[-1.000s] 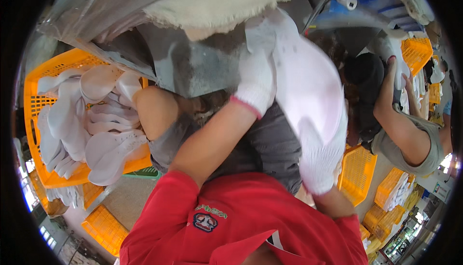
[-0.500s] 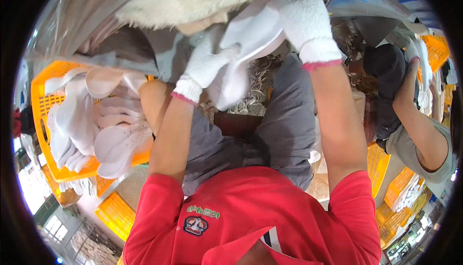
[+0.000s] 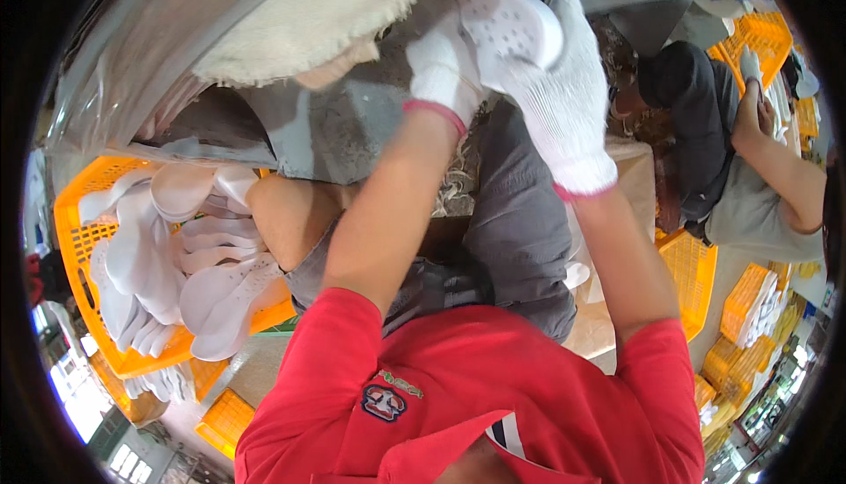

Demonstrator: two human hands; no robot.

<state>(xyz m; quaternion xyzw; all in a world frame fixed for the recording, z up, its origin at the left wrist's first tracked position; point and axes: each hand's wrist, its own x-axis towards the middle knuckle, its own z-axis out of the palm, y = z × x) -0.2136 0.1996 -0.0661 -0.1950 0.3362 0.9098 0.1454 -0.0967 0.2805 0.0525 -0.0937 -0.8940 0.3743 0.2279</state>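
Both my hands wear white knitted gloves with pink cuffs. Between them, at the top middle, is a white shoe insole (image 3: 507, 24) with a cluster of small holes on the face turned to me. My left hand (image 3: 446, 63) is closed on its left edge, the fingers partly hidden behind it. On the other side, my right hand (image 3: 557, 100) grips the lower right part, fingers wrapped round the edge. A cream, fleecy-edged piece (image 3: 326, 21) sits just left of the insole, apart from it.
An orange crate (image 3: 75, 255) full of white insoles (image 3: 145, 237) stands at my left. Clear plastic sheeting (image 3: 106, 61) hangs at the upper left. Scraps litter the place between my knees. On the right a co-worker's arm (image 3: 775, 162) reaches toward another orange crate (image 3: 767, 43).
My left hand has moved up and to the right, and my right hand a little down. The insole has been raised and turned, so its holed face now shows.
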